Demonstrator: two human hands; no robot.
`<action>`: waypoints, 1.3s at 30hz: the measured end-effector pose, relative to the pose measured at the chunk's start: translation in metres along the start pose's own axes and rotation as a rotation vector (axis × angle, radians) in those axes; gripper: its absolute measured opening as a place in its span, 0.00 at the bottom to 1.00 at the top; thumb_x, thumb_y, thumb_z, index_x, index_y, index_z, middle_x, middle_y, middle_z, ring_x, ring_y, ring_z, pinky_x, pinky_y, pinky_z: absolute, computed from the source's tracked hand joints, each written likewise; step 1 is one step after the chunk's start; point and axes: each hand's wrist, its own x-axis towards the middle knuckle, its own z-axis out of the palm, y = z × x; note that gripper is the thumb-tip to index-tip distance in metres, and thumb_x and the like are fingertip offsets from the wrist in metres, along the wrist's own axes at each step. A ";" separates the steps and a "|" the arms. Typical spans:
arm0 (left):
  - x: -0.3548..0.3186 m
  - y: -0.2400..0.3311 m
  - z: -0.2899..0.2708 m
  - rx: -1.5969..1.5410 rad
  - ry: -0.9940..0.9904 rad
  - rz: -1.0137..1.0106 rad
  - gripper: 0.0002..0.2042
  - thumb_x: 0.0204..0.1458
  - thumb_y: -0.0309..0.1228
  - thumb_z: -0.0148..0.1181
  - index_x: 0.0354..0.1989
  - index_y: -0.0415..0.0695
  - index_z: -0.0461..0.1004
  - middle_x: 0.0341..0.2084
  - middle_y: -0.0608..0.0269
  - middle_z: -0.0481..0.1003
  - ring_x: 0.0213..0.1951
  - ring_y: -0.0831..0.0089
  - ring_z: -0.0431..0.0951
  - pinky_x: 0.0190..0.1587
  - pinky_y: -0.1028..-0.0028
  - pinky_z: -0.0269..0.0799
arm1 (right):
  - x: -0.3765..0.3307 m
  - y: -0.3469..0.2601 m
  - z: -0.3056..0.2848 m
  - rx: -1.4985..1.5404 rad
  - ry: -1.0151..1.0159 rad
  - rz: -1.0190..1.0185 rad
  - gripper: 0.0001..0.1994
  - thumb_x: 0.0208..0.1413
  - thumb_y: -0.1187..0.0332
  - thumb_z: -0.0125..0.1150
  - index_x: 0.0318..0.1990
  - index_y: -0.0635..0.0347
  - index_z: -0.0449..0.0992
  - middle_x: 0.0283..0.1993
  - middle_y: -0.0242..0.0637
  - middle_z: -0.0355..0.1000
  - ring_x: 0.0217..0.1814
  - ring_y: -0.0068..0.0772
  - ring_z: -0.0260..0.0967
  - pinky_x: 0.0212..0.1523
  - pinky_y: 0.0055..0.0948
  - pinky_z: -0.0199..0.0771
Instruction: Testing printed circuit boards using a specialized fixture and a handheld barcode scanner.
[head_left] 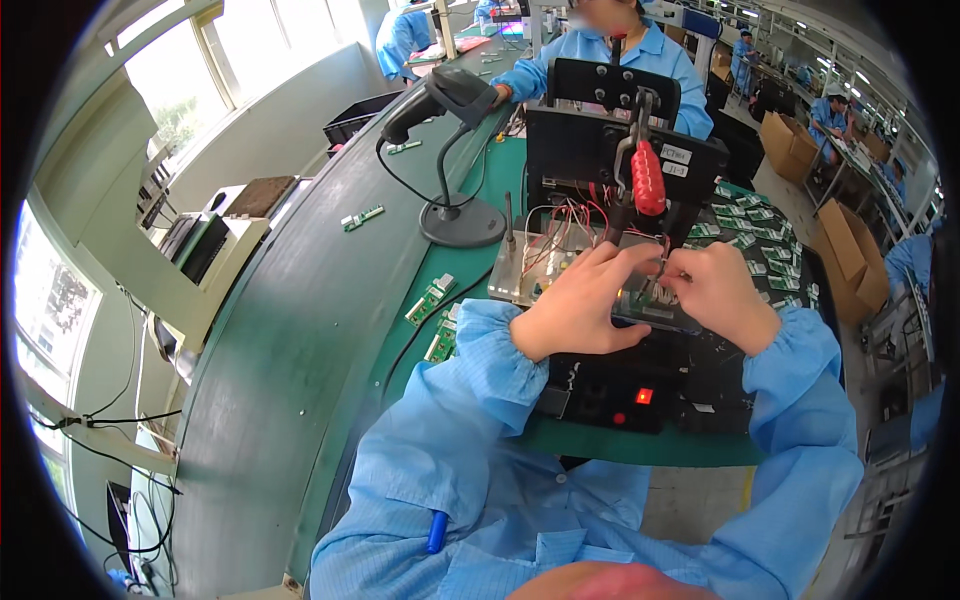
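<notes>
Pinching small part, both hands [648,295] curled on clear acrylic test fixture [560,262], red-handled clamp [647,178] above.

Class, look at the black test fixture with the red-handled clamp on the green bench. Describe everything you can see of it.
The test fixture is a black, box-like jig standing upright on the green bench, with a tall back plate and a toggle clamp with a red handle raised. Red and white wires run down to a clear plate at its base. Below, a black front panel shows a lit red indicator. The left hand and right hand rest on the clear plate area, fingers meeting over a small part too hidden to identify.
</notes>
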 end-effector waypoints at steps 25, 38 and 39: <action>0.001 -0.007 0.008 -0.123 0.023 0.003 0.44 0.32 0.28 0.73 0.63 0.45 0.59 0.50 0.58 0.74 0.51 0.54 0.70 0.51 0.62 0.70 | -0.006 0.014 0.010 0.100 0.066 -0.017 0.04 0.43 0.73 0.68 0.25 0.60 0.77 0.21 0.41 0.74 0.22 0.44 0.73 0.23 0.34 0.69; 0.001 -0.004 0.003 -0.085 -0.034 -0.006 0.46 0.33 0.28 0.74 0.66 0.46 0.55 0.54 0.59 0.72 0.53 0.54 0.68 0.54 0.62 0.69 | -0.016 0.013 0.016 0.141 0.105 0.011 0.05 0.48 0.71 0.67 0.30 0.60 0.77 0.27 0.38 0.77 0.24 0.40 0.74 0.24 0.32 0.71; 0.001 -0.004 0.003 -0.080 -0.030 0.007 0.46 0.34 0.28 0.73 0.66 0.46 0.55 0.54 0.59 0.72 0.53 0.55 0.68 0.54 0.62 0.69 | -0.018 0.012 0.018 0.133 0.144 0.028 0.05 0.47 0.72 0.67 0.31 0.60 0.78 0.28 0.37 0.78 0.24 0.39 0.74 0.24 0.31 0.71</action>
